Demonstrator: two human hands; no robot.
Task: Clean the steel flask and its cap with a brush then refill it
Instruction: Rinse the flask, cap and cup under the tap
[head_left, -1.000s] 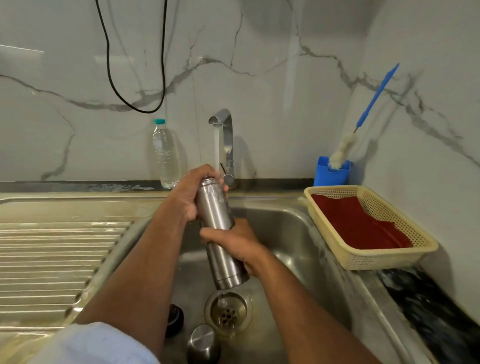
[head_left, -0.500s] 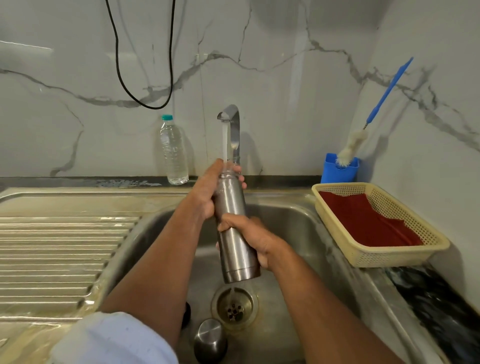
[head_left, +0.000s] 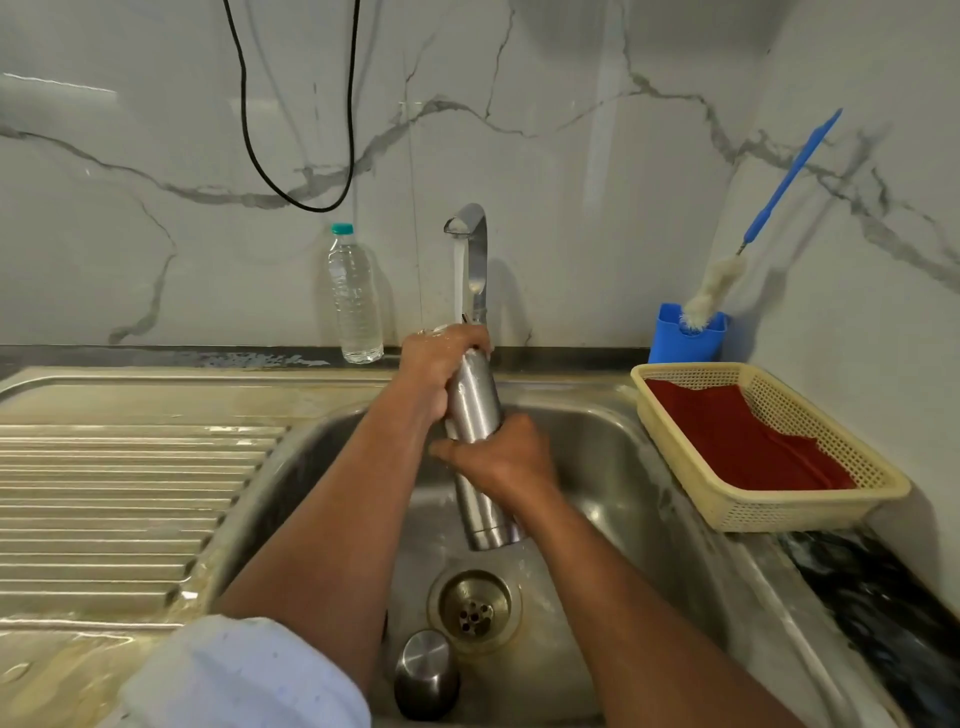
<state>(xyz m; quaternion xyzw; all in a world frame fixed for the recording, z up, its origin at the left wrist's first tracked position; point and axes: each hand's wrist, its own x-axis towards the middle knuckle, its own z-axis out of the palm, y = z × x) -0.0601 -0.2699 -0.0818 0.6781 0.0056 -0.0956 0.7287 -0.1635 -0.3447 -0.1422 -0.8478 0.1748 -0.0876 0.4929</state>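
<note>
Item: steel flask (head_left: 475, 410), upright under tap (head_left: 470, 234) for rinsing; left grip (head_left: 436, 364) wraps neck, right grip (head_left: 501, 460) clamps body.

Steel flask (head_left: 475, 415), brushed silver, near-upright at frame centre, mouth up under the running stream. Steel cap (head_left: 426, 673) resting on the basin floor, lower centre. Blue-handled bottle brush (head_left: 719, 280) propped upper right.
</note>
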